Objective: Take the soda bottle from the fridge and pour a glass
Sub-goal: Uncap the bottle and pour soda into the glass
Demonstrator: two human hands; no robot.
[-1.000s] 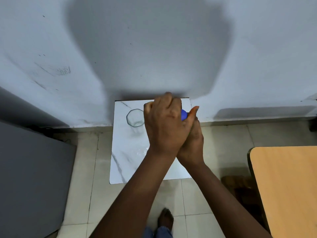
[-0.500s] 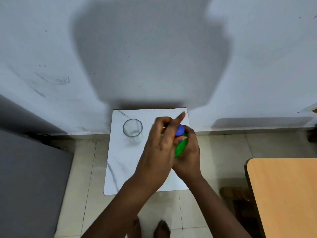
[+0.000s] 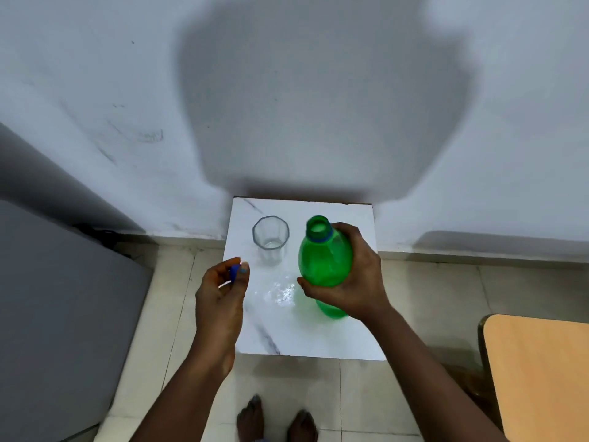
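A green soda bottle (image 3: 323,260) stands upright on a small white marble-patterned table (image 3: 287,330), its neck open with a blue ring below the mouth. My right hand (image 3: 357,279) grips the bottle around its body. My left hand (image 3: 223,291) hovers over the table's left edge and pinches the blue cap (image 3: 235,273) between thumb and fingers. An empty clear glass (image 3: 271,237) stands upright on the table just left of the bottle, touched by neither hand.
A white wall rises right behind the table. A grey fridge top (image 3: 63,314) fills the left side. A wooden table corner (image 3: 541,371) sits at the lower right. My bare feet (image 3: 277,422) stand on the tiled floor (image 3: 446,288).
My left hand has come off the bottle's top with the blue cap and moved left. The bottle's mouth is now open; my right hand still holds the bottle.
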